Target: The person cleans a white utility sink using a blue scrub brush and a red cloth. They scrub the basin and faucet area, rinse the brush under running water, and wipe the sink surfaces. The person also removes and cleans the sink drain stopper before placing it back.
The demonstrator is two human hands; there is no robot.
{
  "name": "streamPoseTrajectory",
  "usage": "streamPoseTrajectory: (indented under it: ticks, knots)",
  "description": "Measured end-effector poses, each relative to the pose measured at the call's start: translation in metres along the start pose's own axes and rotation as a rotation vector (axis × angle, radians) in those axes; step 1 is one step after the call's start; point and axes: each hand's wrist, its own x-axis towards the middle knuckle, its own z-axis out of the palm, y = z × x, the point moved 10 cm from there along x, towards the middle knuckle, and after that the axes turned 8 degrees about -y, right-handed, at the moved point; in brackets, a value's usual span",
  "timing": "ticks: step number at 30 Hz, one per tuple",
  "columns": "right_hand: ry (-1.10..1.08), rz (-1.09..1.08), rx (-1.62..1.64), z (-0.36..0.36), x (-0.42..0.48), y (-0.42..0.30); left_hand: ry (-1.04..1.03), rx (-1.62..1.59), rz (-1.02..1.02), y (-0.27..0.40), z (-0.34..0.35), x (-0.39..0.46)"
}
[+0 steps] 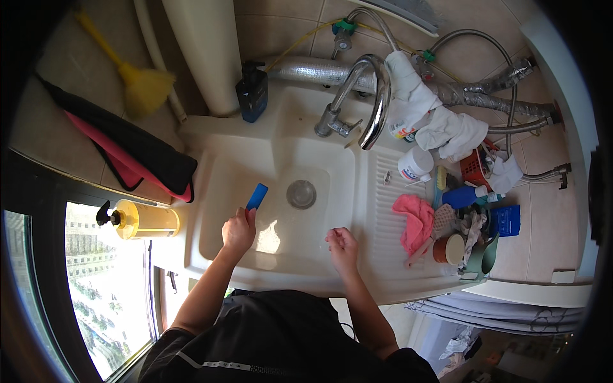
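My left hand (239,230) grips a short, flat blue object (257,196) above the left part of the white sink (225,265). One end of it sticks out past my thumb, with a bit of red at the grip; the rest is hidden, so its exact kind is unclear. Over the basin's right side, my right hand (343,249) is loosely closed, and nothing shows between its fingers. Between and beyond my hands lies the round drain (301,194). A chrome gooseneck faucet (379,105) arches over the back right of the basin.
A yellow pump bottle (148,219) stands by the window at left; a dark pump bottle (252,95) is at the back. On the ribbed drainboard (383,210) lie a pink cloth (414,220), a white tub (415,163), a brush (440,182) and a brown jar (448,249).
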Motion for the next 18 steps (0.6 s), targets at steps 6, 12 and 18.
streamPoseTrajectory:
  ticks: [6,12,18]
  knots:
    - [-0.101,0.030,-0.504,0.046,0.061,0.001,-0.179,0.051,-0.177,-0.043,0.041,-0.011]
    - [-0.222,0.217,-0.973,0.084,0.155,0.077,-0.188,0.045,-0.192,-0.053,0.022,-0.034]
    - [-0.236,0.088,-1.121,0.101,0.189,0.118,-0.242,0.014,-0.271,-0.061,0.026,-0.045]
